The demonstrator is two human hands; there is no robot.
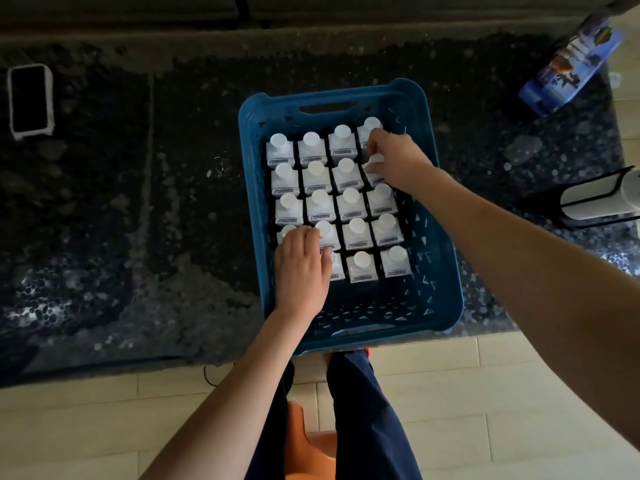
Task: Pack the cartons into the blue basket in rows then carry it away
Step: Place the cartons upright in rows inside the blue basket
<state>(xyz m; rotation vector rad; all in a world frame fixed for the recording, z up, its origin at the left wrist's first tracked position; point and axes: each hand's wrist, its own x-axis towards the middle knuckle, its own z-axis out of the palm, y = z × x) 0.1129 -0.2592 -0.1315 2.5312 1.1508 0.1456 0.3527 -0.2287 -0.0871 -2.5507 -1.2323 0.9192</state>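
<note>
Hidden items first. Your left hand [302,263] covers the near-left corner of the pack, so the cartons [349,202] under it show only as a cap edge and a sliver of white; whether that corner position is filled cannot be confirmed. Your right hand [394,157] masks most of the second carton down in the right-hand column, and only its cap and a strip of its top remain visible. Print on the carton labels is too small to read. At the frame's right edge a black-and-white object [599,197] is cut off, and a blue package [571,64] lies blurred at the far right of the surface [104,202].

The blue basket [440,258] sits on the dark speckled surface at its near edge, directly before you. The cartons stand upright inside in four columns, caps up, packed toward the far wall; a strip of the basket floor nearest you is bare.

Left arm reaches in from below, palm down, fingers bent over the carton tops; whether that grip actually holds one cannot be told. Right arm crosses in from the right, fingertips curled and pinching at a cap in the right column.

A phone [30,100] lies well apart at far left.
</note>
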